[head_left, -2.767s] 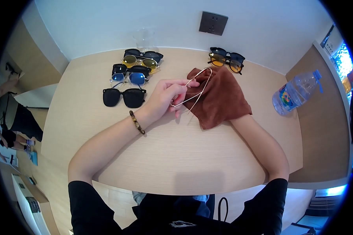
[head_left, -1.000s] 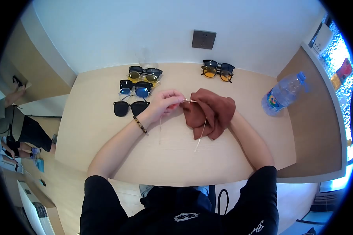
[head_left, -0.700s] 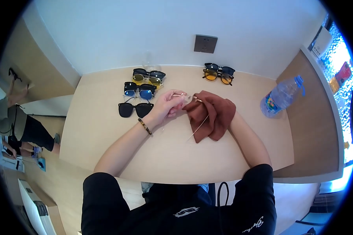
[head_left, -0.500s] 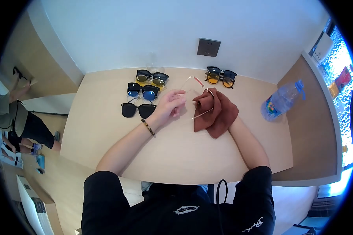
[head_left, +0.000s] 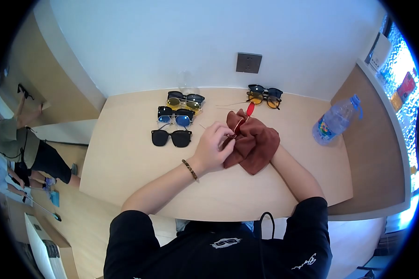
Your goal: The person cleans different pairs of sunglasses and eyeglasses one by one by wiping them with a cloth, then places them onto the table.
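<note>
A brown cloth [head_left: 258,144] is bunched around a pair of thin metal-framed glasses with a red lens [head_left: 250,109] showing at its upper edge. My right hand is hidden under the cloth, gripping it with the glasses in its folds. From the left, my left hand [head_left: 213,148] pinches the glasses at the cloth's edge, thumb and fingers bent together. One thin temple [head_left: 230,104] sticks out leftward above my fingers. Black sunglasses [head_left: 171,138] lie on the table left of my left hand.
Behind those lie blue-lens glasses [head_left: 174,120], yellow-lens glasses [head_left: 183,103] and more black pairs. Orange-lens glasses [head_left: 264,100] sit at the back right, near a plastic bottle [head_left: 333,121]. A partition [head_left: 377,144] borders the right side. Other people stand at far left.
My left hand has moved from beside the cloth onto the glasses and closed. The glasses have turned, so the red lens now shows upright above the cloth. The view has shifted slightly.
</note>
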Available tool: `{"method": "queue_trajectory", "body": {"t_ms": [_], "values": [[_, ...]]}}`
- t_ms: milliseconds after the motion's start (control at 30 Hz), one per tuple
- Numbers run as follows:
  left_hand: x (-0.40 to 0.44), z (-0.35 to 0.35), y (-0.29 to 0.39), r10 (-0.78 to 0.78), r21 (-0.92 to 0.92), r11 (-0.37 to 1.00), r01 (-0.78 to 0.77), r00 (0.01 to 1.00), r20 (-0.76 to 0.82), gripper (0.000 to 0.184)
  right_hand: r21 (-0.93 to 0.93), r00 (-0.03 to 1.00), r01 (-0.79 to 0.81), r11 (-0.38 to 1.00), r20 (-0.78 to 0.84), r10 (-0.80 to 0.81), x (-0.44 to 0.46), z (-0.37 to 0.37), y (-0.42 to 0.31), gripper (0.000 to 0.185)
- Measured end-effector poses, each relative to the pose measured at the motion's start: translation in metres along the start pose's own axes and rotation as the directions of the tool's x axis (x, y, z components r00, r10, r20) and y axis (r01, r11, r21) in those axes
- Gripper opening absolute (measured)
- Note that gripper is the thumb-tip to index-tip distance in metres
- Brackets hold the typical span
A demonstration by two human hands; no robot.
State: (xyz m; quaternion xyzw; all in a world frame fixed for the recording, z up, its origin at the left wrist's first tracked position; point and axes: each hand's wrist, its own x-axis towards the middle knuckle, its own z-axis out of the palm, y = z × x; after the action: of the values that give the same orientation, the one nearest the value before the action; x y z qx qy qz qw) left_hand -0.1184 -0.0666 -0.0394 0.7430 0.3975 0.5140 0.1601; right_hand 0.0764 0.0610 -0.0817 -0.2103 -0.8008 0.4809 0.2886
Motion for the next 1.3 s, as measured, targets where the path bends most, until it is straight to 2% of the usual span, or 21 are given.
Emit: {"method": "queue_trajectory", "body": {"t_ms": [33, 67, 100, 133, 200, 333, 433, 467, 500, 533, 567, 600, 633, 767, 867, 967, 1033, 1067, 1133, 1200, 1300], "values": [[0.002, -0.002, 0.005, 0.007, 0.001, 1.000, -0.007, 1.000, 0.010, 0.020, 0.001, 1.000, 0.003, 1.000, -0.011, -0.003, -0.005, 0.001, -0.032, 0.037], [0.004, -0.003, 0.009, 0.006, 0.004, 1.000, -0.006, 1.000, 0.025, 0.018, -0.379, 0.995, 0.090, 0.921, -0.013, -0.102, -0.009, 0.006, -0.072, 0.034], [0.005, -0.003, 0.011, 0.000, 0.005, 1.000, 0.000, 0.999, 0.042, 0.017, -0.699, 0.982, 0.148, 0.700, 0.023, -0.185, -0.014, 0.011, -0.097, 0.031], [0.005, -0.003, 0.010, -0.001, 0.002, 1.000, 0.001, 0.999, 0.050, 0.017, -0.762, 0.978, 0.137, 0.633, 0.000, -0.211, -0.015, 0.015, -0.109, 0.029], [0.004, -0.006, 0.006, -0.047, 0.144, 0.989, 0.029, 0.992, 0.121, 0.013, -0.697, 0.964, 0.098, 0.710, -0.109, -0.241, -0.018, 0.021, -0.123, 0.025], [0.001, -0.005, 0.002, -0.063, 0.055, 0.997, 0.054, 0.980, 0.188, 0.010, -0.560, 0.891, 0.124, 0.819, -0.300, -0.340, -0.026, 0.030, -0.134, 0.017], [0.001, -0.008, 0.005, 0.061, 0.105, 0.991, -0.087, 0.971, 0.229, 0.009, -0.563, 0.849, 0.158, 0.811, -0.342, -0.402, -0.024, 0.025, -0.128, 0.014], [0.001, -0.009, 0.007, 0.079, 0.102, 0.988, -0.114, 0.951, 0.299, 0.010, 0.294, 0.983, 0.084, 0.952, -0.184, -0.030, -0.019, 0.014, -0.108, 0.019], [0.002, -0.010, 0.009, 0.101, 0.095, 0.985, -0.145, 0.924, 0.368, 0.012, 0.884, 0.971, -0.239, 0.402, 0.221, 0.091, -0.015, 0.007, -0.106, 0.024], [0.003, -0.010, 0.011, 0.104, 0.095, 0.984, -0.149, 0.924, 0.369, 0.012, 0.823, 0.954, -0.263, 0.504, 0.144, 0.263, -0.024, 0.006, -0.105, 0.028], [0.002, -0.009, 0.013, 0.118, 0.084, 0.982, -0.170, 0.893, 0.433, 0.013, 0.824, 0.955, -0.257, 0.506, 0.137, 0.262, -0.027, 0.007, -0.104, 0.028], [0.002, -0.009, 0.015, 0.136, 0.071, 0.978, -0.197, 0.856, 0.498, 0.014, 0.335, 0.986, -0.124, 0.934, -0.066, 0.155, -0.026, 0.010, -0.111, 0.028], [0.003, -0.008, 0.016, 0.149, 0.067, 0.975, -0.210, 0.850, 0.505, 0.014, -0.318, 0.985, -0.004, 0.948, -0.165, -0.051, -0.026, 0.011, -0.115, 0.028], [0.000, -0.003, 0.011, 0.132, 0.044, 0.983, -0.179, 0.850, 0.510, 0.012, -0.420, 0.922, 0.004, 0.908, -0.350, -0.166, -0.036, 0.014, -0.115, 0.025], [-0.002, -0.003, 0.009, 0.122, 0.080, 0.980, -0.181, 0.868, 0.481, 0.008, -0.224, 0.862, 0.249, 0.942, -0.392, -0.321, -0.027, 0.011, -0.102, 0.023], [-0.002, -0.003, 0.012, 0.139, 0.069, 0.979, -0.190, 0.881, 0.453, 0.006, -0.171, 0.840, 0.478, 0.862, -0.197, -0.505, -0.019, -0.002, -0.055, 0.030], [-0.001, -0.003, 0.017, 0.155, 0.058, 0.978, -0.202, 0.880, 0.449, 0.005, 0.452, 0.916, 0.400, 0.797, -0.218, -0.336, -0.016, 0.003, 0.003, 0.035], [-0.001, -0.003, 0.016, 0.154, 0.060, 0.978, -0.202, 0.879, 0.452, 0.005, 0.510, 0.956, 0.292, 0.809, -0.188, -0.227, -0.018, 0.003, 0.004, 0.034], [0.000, -0.001, 0.013, 0.174, 0.050, 0.975, -0.214, 0.891, 0.420, 0.005, 0.330, 0.987, 0.066, 0.942, -0.162, -0.012, -0.027, -0.001, -0.050, 0.033], [0.001, 0.003, 0.010, 0.172, 0.016, 0.981, -0.192, 0.910, 0.378, 0.005, -0.070, 0.971, -0.033, 0.997, -0.239, 0.015, -0.035, -0.001, -0.098, 0.033], [0.001, 0.002, 0.012, 0.147, -0.002, 0.988, -0.157, 0.921, 0.362, 0.006, -0.276, 0.945, -0.132, 0.952, -0.324, 0.037, -0.038, 0.001, -0.127, 0.034]]}}
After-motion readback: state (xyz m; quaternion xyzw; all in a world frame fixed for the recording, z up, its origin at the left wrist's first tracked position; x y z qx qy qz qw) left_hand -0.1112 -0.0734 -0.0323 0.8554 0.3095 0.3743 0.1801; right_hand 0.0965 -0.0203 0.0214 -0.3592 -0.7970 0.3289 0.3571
